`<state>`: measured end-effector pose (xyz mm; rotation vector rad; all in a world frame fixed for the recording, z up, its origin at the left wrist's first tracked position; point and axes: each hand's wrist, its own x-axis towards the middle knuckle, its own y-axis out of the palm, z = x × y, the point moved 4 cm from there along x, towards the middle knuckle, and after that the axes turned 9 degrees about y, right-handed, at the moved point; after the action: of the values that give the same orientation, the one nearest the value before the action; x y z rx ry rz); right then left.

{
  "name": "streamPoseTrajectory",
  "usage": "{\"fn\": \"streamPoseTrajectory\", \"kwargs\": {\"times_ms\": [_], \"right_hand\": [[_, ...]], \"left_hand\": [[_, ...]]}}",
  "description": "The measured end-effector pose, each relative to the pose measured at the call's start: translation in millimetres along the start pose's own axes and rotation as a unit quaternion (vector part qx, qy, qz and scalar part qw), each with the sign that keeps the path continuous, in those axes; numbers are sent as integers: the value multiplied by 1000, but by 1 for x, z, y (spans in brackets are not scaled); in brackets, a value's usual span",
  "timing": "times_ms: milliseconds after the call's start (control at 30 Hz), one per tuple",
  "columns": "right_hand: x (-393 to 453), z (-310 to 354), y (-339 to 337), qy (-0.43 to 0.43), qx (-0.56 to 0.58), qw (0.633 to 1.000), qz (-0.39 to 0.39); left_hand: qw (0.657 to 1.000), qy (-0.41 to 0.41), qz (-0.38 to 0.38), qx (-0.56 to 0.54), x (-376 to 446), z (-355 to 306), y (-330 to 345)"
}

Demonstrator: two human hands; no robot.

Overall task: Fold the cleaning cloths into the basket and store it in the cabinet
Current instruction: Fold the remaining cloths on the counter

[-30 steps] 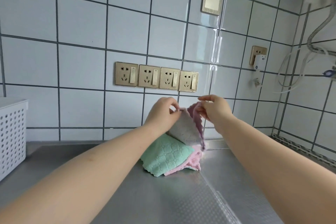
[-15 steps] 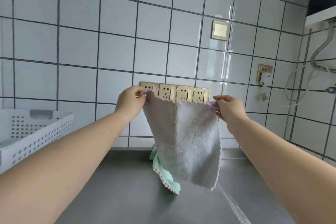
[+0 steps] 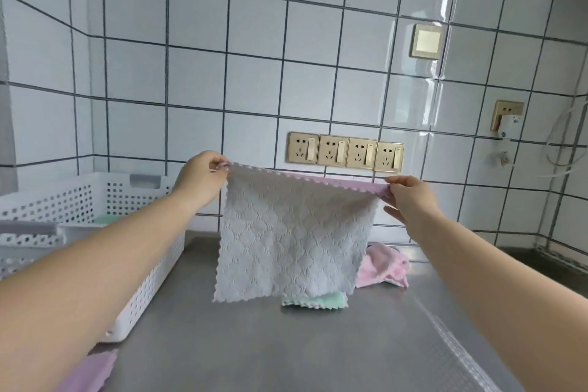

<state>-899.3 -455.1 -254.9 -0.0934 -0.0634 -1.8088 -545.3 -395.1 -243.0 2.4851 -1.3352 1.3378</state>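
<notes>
Cloth [image 3: 294,242], grey on the side facing me with a lilac edge along the top, hangs in the air between my two hands, spread flat above the steel counter [image 3: 334,353]. My left hand [image 3: 199,180] pinches the upper left corner between thumb and fingertips; my right hand [image 3: 409,197] pinches the upper right corner, its lower fingers extended below the hem. I hold the top edge taut and near level so that gravity draws the fabric into a flat square, which I judge to be the correct starting condition for a clean fold. The white perforated basket [image 3: 149,267] stands on the counter to my left, just beside my left forearm, within short reach for deposit; a green item shows inside it, but I cannot tell what it is. Behind and below the hanging cloth lie a pink cloth [image 3: 386,267] and a green cloth [image 3: 315,300], both awaiting folding. A lilac cloth [image 3: 87,372] lies at the near left edge of the view. Compared with half a second ago, my hands are farther apart, the top edge is stretched straighter, and the cloth hangs flatter. One second ago both hands were down at the pile, gripping the cloth close together. The cabinet is not in view.
</notes>
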Motion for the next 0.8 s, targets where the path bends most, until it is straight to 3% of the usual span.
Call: {"fn": "streamPoseTrajectory", "kwargs": {"times_ms": [167, 400, 633, 800], "right_hand": [[-44, -25, -17, -3, -7, 1000, 5], [-134, -126, -49, 47, -57, 996, 48], [-204, -171, -88, 74, -45, 991, 106], [-225, -176, -113, 13, -212, 973, 96]], "left_hand": [[997, 53, 49, 16, -70, -2, -24], [991, 23, 133, 21, -215, 24, -40], [964, 49, 257, 42, -297, 27, -49], [960, 44, 273, 42, -315, 26, -47]]}}
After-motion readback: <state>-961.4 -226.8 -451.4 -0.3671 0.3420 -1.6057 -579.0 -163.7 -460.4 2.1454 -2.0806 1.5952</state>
